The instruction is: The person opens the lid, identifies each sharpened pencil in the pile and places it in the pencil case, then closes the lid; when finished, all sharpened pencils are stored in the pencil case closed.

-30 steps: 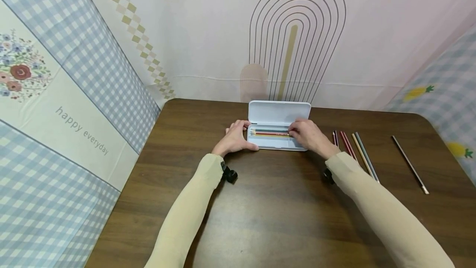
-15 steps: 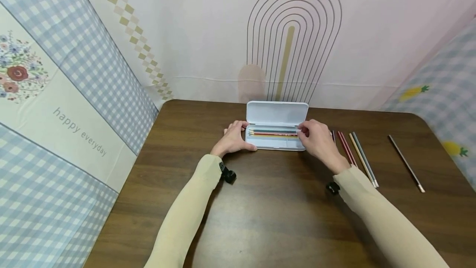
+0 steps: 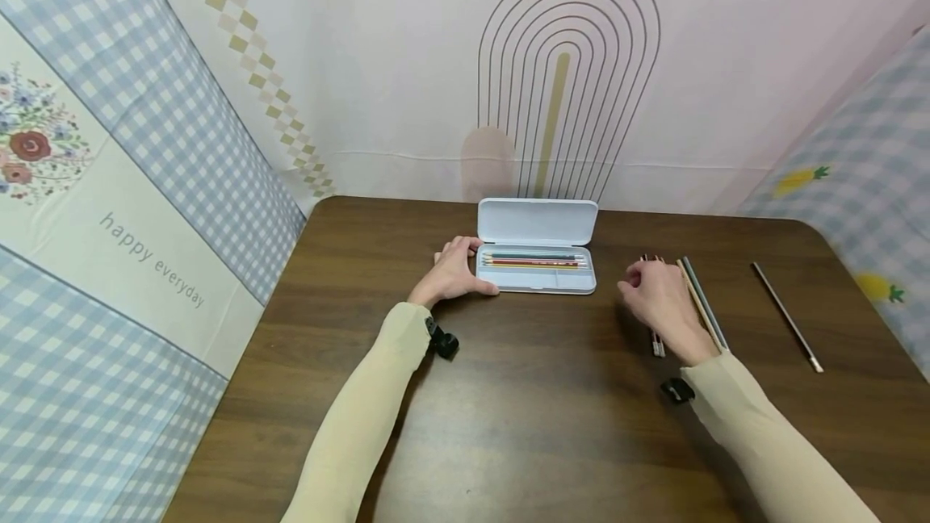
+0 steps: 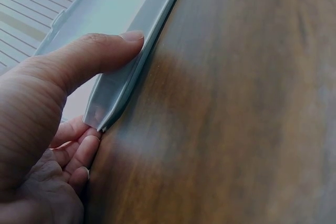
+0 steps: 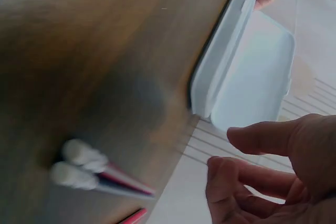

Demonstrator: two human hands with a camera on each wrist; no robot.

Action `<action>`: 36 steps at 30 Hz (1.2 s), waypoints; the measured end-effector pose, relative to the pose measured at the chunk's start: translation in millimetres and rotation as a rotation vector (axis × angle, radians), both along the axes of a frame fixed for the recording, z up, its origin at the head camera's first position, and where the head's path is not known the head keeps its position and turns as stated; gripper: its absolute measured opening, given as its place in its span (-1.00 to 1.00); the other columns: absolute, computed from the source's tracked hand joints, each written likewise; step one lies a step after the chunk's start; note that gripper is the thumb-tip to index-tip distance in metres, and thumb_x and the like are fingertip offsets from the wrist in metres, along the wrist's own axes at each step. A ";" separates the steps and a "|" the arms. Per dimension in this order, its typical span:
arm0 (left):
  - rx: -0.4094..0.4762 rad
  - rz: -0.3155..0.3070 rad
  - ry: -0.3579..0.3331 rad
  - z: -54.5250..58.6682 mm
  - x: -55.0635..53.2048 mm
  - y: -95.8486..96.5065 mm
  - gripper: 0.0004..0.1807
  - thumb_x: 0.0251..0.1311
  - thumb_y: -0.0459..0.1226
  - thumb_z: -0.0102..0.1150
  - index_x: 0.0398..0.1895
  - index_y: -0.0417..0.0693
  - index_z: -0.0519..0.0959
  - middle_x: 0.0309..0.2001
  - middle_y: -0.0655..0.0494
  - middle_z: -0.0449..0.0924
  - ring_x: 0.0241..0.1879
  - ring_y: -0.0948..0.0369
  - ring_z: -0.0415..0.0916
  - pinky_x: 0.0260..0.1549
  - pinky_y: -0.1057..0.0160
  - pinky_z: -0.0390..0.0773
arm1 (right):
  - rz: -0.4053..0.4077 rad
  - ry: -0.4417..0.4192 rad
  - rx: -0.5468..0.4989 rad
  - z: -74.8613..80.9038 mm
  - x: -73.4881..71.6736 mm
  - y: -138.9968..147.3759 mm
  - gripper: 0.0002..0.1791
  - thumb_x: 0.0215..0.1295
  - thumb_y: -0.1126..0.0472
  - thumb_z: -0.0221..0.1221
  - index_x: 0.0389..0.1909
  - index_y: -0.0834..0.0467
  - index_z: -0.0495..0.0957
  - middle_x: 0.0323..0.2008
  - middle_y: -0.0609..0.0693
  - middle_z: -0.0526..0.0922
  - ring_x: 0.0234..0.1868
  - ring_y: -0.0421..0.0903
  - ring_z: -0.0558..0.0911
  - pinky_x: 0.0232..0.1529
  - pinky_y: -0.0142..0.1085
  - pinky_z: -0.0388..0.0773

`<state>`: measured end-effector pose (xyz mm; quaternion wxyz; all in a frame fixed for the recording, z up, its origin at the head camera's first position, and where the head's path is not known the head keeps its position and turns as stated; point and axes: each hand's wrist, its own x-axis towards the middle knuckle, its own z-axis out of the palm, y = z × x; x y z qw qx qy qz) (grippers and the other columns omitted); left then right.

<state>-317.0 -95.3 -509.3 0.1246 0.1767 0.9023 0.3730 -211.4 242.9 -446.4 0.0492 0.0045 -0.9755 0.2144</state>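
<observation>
A white pencil case (image 3: 523, 280) lies with its lid (image 3: 538, 222) raised, and several coloured pencils (image 3: 532, 262) rest inside. My left hand (image 3: 455, 271) grips its left end; in the left wrist view the thumb (image 4: 113, 51) presses the front wall and the fingers curl at the corner. To the right of the case, my right hand (image 3: 663, 297) hovers over dark and red pencils (image 3: 657, 344), partly hiding them. The right wrist view shows a gap between its thumb and index finger, with nothing held. Two white-tipped pencils (image 5: 86, 169) lie below it there.
A yellowish pencil (image 3: 701, 301) and a blue-green pencil (image 3: 703, 297) lie side by side right of my right hand. Farther right is a single grey pencil (image 3: 787, 315) with a white end. Behind the brown table (image 3: 508, 410) hangs a patterned cloth (image 3: 392, 87).
My right hand has withdrawn from the pencil case and moved right, over the loose pencils. The pencils it was touching now lie in the case. My left hand stays at the case's left end.
</observation>
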 end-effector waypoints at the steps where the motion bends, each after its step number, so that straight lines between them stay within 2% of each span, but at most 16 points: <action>1: -0.001 0.000 0.000 -0.3 0.0 0.0 0.06 0.01 -0.01 0.72 0.53 -0.11 0.35 0.40 -0.15 0.44 0.43 -0.08 0.34 0.45 -0.10 0.21 | -0.005 -0.007 0.010 -1.8 1.6 2.6 -0.69 0.39 0.31 0.27 -0.08 0.53 0.71 -0.22 0.44 0.79 -0.35 0.19 0.72 -0.26 0.02 0.64; 7: -0.002 -0.002 0.000 0.0 0.4 0.1 0.05 0.01 -0.01 0.72 0.53 -0.11 0.35 0.40 -0.15 0.44 0.42 -0.07 0.34 0.45 -0.10 0.21 | -0.021 -0.011 0.024 -12.0 11.1 14.9 -0.76 0.29 0.32 0.28 -0.24 0.50 0.71 -0.32 0.42 0.77 -0.43 0.14 0.64 -0.45 -0.17 0.49; 10: 0.000 -0.002 0.001 0.8 0.7 0.2 0.05 0.01 0.00 0.71 0.53 -0.12 0.35 0.40 -0.15 0.44 0.42 -0.07 0.35 0.44 -0.10 0.21 | -0.037 -0.046 0.013 -14.8 15.3 19.2 -0.79 0.30 0.32 0.29 -0.28 0.46 0.70 -0.39 0.33 0.75 -0.45 0.09 0.61 -0.47 -0.22 0.45; 18: 0.000 0.003 -0.002 2.3 1.3 -0.2 0.05 0.02 0.00 0.71 0.53 -0.12 0.35 0.39 -0.15 0.44 0.41 -0.06 0.34 0.45 -0.10 0.20 | -0.047 -0.124 0.033 -16.1 20.8 29.8 -0.83 0.32 0.31 0.30 -0.41 0.35 0.70 -0.55 0.14 0.69 -0.46 0.07 0.61 -0.43 -0.17 0.46; 26: -0.007 0.003 -0.002 2.2 1.7 0.0 0.05 0.02 0.00 0.72 0.54 -0.12 0.35 0.39 -0.14 0.45 0.43 -0.06 0.34 0.46 -0.10 0.21 | -0.052 -0.167 0.062 -20.1 21.2 34.2 -0.80 0.30 0.28 0.34 -0.49 0.29 0.73 -0.52 0.17 0.72 -0.43 0.10 0.63 -0.37 -0.05 0.55; 32: -0.012 0.002 -0.001 2.9 1.8 0.3 0.05 0.03 0.01 0.71 0.53 -0.11 0.35 0.39 -0.14 0.44 0.42 -0.06 0.35 0.46 -0.10 0.21 | -0.050 -0.178 0.065 -19.0 20.6 33.1 -0.65 0.25 0.31 0.29 -0.75 0.17 0.57 -0.73 -0.01 0.57 -0.62 -0.02 0.54 -0.53 -0.21 0.39; 36: -0.012 0.005 -0.001 2.9 1.8 0.2 0.05 0.03 0.01 0.71 0.53 -0.12 0.35 0.40 -0.15 0.44 0.42 -0.07 0.35 0.47 -0.11 0.21 | -0.062 -0.199 0.065 -17.9 19.6 31.6 -0.59 0.22 0.33 0.26 -0.81 0.11 0.46 -0.80 -0.05 0.50 -0.73 -0.08 0.51 -0.59 -0.24 0.37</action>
